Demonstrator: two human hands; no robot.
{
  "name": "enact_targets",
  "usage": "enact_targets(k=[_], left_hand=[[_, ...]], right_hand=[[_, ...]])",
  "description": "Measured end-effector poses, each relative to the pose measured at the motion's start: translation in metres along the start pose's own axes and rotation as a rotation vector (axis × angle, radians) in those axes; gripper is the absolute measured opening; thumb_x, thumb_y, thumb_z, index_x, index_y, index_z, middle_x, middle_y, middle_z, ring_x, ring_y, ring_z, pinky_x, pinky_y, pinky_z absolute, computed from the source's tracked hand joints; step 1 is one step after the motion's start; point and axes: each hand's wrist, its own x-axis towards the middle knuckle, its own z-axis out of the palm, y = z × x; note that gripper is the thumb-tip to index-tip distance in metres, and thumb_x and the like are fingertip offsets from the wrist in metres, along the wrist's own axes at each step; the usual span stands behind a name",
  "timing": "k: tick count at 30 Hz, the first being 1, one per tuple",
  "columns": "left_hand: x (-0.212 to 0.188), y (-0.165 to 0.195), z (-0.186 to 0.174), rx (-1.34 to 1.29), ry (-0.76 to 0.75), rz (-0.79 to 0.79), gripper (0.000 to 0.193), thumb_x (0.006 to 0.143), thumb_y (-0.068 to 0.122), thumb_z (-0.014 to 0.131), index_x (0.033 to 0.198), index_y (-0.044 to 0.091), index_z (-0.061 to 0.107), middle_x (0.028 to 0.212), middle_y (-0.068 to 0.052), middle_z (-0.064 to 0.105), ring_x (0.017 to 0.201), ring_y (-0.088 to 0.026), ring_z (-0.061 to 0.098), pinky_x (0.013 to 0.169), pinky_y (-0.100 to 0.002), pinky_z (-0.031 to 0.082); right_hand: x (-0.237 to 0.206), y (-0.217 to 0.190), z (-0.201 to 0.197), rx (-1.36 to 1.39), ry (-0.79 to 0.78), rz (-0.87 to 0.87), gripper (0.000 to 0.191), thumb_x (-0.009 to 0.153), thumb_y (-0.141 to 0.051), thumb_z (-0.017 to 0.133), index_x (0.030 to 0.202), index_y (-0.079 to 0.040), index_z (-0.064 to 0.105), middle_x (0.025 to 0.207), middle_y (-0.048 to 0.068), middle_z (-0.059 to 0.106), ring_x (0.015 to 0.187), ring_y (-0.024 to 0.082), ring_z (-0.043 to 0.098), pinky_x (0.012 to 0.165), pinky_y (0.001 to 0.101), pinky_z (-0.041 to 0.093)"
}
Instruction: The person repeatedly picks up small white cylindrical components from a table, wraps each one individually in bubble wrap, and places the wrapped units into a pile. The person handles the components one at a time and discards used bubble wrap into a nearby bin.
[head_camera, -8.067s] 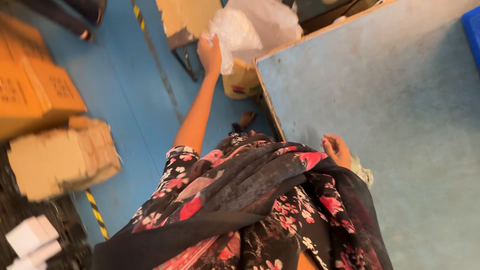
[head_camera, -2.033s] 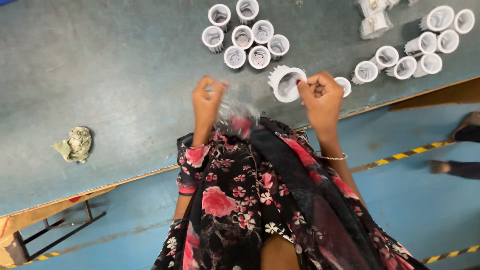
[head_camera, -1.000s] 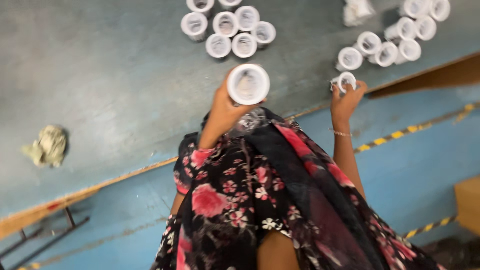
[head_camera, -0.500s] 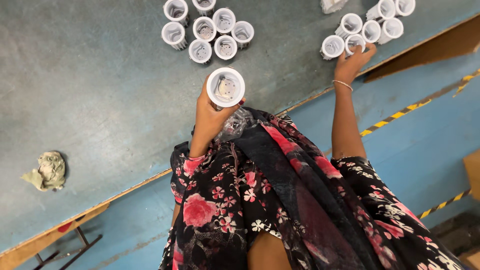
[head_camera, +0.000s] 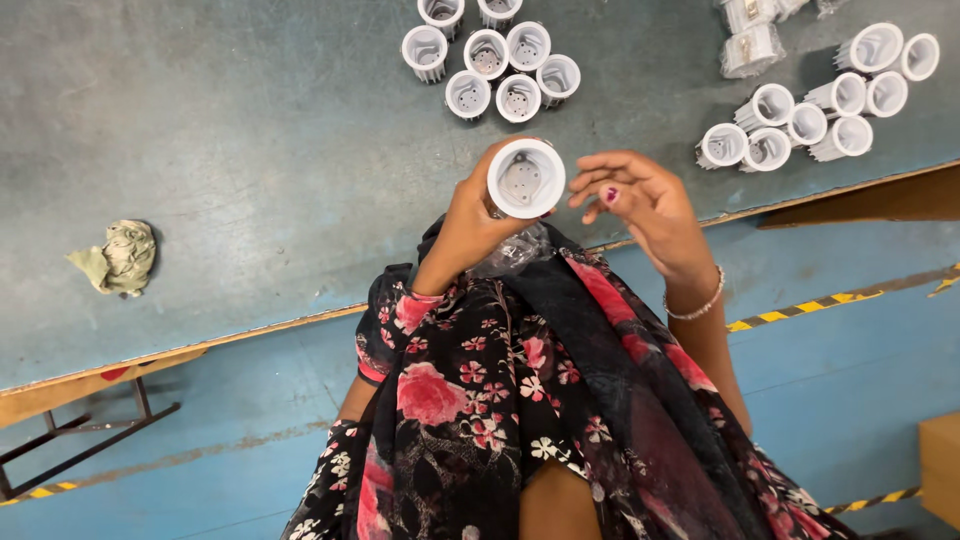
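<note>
- since half a second ago the right hand (head_camera: 650, 205) has come back from the far cluster of white housings (head_camera: 800, 125) and now sits just beside the left hand (head_camera: 478, 215); the left hand has kept the white finned housing (head_camera: 526, 178) raised with its open mouth toward the camera
- left fingers (head_camera: 470, 190) are closed around the housing's ribbed side, holding it above the near edge of the bench (head_camera: 250, 170); a grey metal plate with small holes shows at the bottom of its cup
- right fingers (head_camera: 605, 175) are curled loosely, tips near the housing's rim but not clearly touching; whether they pinch a small part cannot be told
- a crumpled clear bag (head_camera: 515, 250) lies against the floral clothing just below the held housing
- a second cluster of housings (head_camera: 495, 60) stands upright farther back on the bench, well apart from the hands; a crumpled greenish rag (head_camera: 120, 257) lies far to the left
- judged step: checking or fitting something inside the held housing
- the next move seems to call for steadying the housing with the left hand while the right fingertips line up precisely with its opening, without tipping it
</note>
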Motion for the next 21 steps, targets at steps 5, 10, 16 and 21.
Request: enact_targets(k=[5,10,16,21], left_hand=[[-0.004,0.007,-0.001,0.113,0.001,0.032,0.068,0.084,0.004,0.086,0.144,0.004,0.053,0.141,-0.007,0.063,0.132,-0.016,0.06,0.115,-0.034,0.047],[-0.007,0.015,-0.004,0.179,0.033,0.023,0.071,0.081,0.003,0.084,0.145,0.008,0.053,0.134,-0.006,0.067,0.126,-0.015,0.064,0.109,-0.033,0.051],[-0.009,0.022,-0.001,0.186,0.02,0.009,0.072,0.08,0.003,0.083,0.145,0.01,0.052,0.134,-0.006,0.068,0.126,-0.015,0.066,0.107,-0.032,0.052],[-0.009,0.02,-0.002,0.118,0.002,0.009,0.069,0.084,0.003,0.083,0.146,0.008,0.052,0.138,-0.005,0.066,0.13,-0.014,0.063,0.112,-0.033,0.05]], right_hand=[[0.011,-0.017,0.038,0.066,-0.001,0.029,0.033,0.104,-0.011,0.063,0.132,0.005,0.058,0.108,0.007,0.066,0.098,0.012,0.063,0.083,0.0272,0.052],[0.016,-0.004,0.044,0.058,0.074,0.006,0.019,0.103,-0.004,0.063,0.12,0.004,0.062,0.1,0.007,0.067,0.089,0.01,0.063,0.078,0.0257,0.051],[0.02,0.012,0.046,0.114,0.222,-0.024,0.008,0.106,-0.004,0.064,0.104,0.004,0.062,0.09,0.007,0.066,0.078,0.012,0.062,0.069,0.0273,0.051],[0.015,0.008,0.045,0.161,0.164,-0.001,0.009,0.104,-0.001,0.06,0.111,0.004,0.062,0.098,0.009,0.068,0.083,0.012,0.062,0.074,0.0269,0.051]])
